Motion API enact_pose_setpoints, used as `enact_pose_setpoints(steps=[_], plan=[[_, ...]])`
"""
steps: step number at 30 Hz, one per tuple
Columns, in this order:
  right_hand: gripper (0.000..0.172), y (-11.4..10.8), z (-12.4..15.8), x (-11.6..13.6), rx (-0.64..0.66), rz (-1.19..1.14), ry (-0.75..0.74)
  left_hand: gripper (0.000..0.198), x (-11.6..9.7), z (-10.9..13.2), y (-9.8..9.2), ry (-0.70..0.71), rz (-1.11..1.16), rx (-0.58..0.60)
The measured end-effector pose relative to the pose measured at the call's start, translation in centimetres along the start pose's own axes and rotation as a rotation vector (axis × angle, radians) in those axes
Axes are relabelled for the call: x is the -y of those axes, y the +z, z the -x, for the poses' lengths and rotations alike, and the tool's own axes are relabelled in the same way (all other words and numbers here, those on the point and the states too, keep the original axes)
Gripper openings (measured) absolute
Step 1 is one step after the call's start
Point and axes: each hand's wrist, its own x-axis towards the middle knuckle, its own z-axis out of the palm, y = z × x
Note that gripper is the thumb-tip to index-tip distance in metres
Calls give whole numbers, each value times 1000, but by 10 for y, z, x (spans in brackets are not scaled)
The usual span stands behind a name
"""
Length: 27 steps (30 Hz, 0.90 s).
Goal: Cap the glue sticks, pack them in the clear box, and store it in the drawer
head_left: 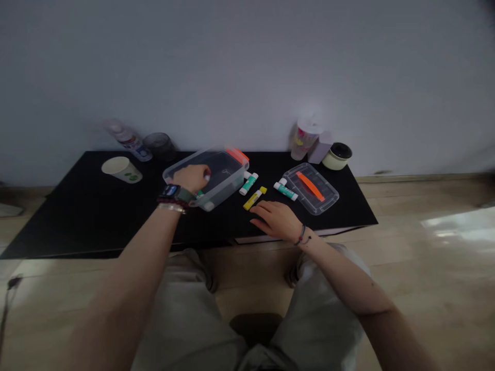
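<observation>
Black low table (77, 206), left to right: white paper cup (119, 167); clear plastic storage box (227, 179) with orange latch, my left hand (192, 178) inside it, fingers curled shut round a white-capped stick (208, 178), its body hidden; teal-and-white glue stick (248, 183) and yellow glue stick (254, 198) just beside the box; my right hand (276, 219) flat, fingers spread, gripping nothing, near the yellow stick; clear plastic lid (325, 198) with orange handle.

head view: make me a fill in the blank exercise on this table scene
The left hand reaches into the clear box, whose latch is ____.
The right hand rests open beside a marker coloured ____.
The lid lies on the box's ____ side.
Missing: orange, yellow, right.
</observation>
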Motion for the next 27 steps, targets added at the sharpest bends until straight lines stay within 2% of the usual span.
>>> enact_pose_setpoints(steps=[2, 3, 4, 6, 9, 12, 14, 16, 22, 27], plan=[[28, -6, 0, -8, 21, 41, 62, 42, -14, 29, -9, 50, 119, -261], [28, -9, 0, -13, 30, 63, 106, 42, -22, 45, -12, 78, 180, -301], [28, -12, 1, -19, 36, 86, 158, 41, -30, 61, -13, 102, 233, -305], [28, -18, 3, -34, 40, 138, 284, 36, -44, 91, -11, 209, 325, -241], [29, -19, 7, -58, 74, 215, 501, 29, -54, 117, 8, 385, 525, -150], [30, -14, 10, -81, 167, 272, 683, 31, -55, 119, 33, 449, 733, -81], [32, -8, 12, -93, 241, 282, 757, 30, -55, 113, 47, 449, 777, -44], [33, -2, 14, -101, 310, 280, 805, 29, -56, 106, 55, 453, 723, -20], [34, 15, 18, -106, 415, 278, 844, 26, -62, 98, 61, 495, 276, -35], [34, 22, 16, -102, 437, 265, 868, 27, -61, 97, 65, 502, 302, -61]])
